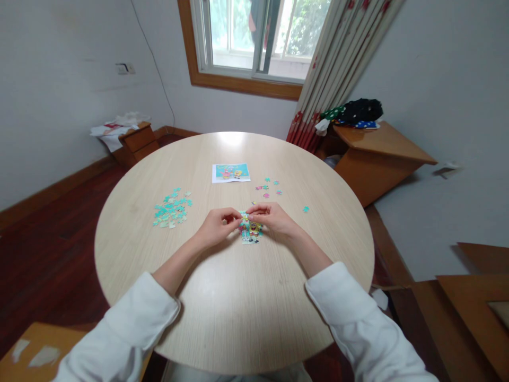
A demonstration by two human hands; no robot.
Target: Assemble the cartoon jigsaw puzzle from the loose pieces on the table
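A partly joined jigsaw puzzle (251, 233) with a yellow cartoon figure lies on the table in front of me. My left hand (220, 224) pinches at its upper left edge, thumb and fingers closed on a small puzzle piece. From the other side, my right hand (273, 216) closes its thumb and fingertips at the puzzle's top, also on a puzzle piece. The fingertips cover part of the picture, so whether both grip the same piece is hard to make out. One loose yellowish piece (254, 202) lies just beyond my right fingers.
A heap of loose turquoise pieces (172, 208) lies at the left of the round table (222, 313). Several pink and turquoise pieces (266, 196) are scattered at the right, with a single turquoise piece (306, 209) farther out. Behind the puzzle lies a printed reference picture (231, 173).
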